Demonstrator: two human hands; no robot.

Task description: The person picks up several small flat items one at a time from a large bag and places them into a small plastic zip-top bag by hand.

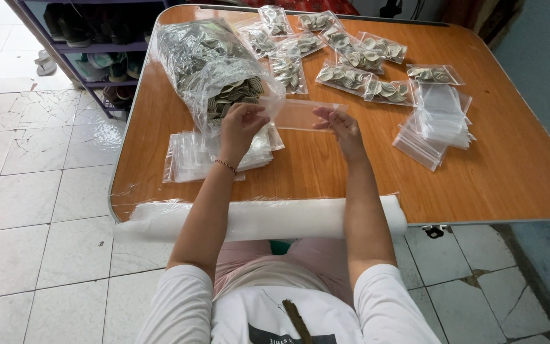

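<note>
Both the left hand [242,121] and the right hand [338,124] pinch one small clear plastic zip bag [297,114] between them, a large clear sack of pale discs [214,70] just beyond the left hand.

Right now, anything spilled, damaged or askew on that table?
Nothing spilled. The filled bags lie scattered, not stacked. The big bag of pads lies on its side, mouth open. Floor tiles beneath are cracked.

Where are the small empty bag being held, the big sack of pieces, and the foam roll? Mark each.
Small empty bag [300,114], head view, middle of its clear face.
Big sack [202,54], head view, upper bulge.
Foam roll [275,220], head view, middle of its length.
</note>
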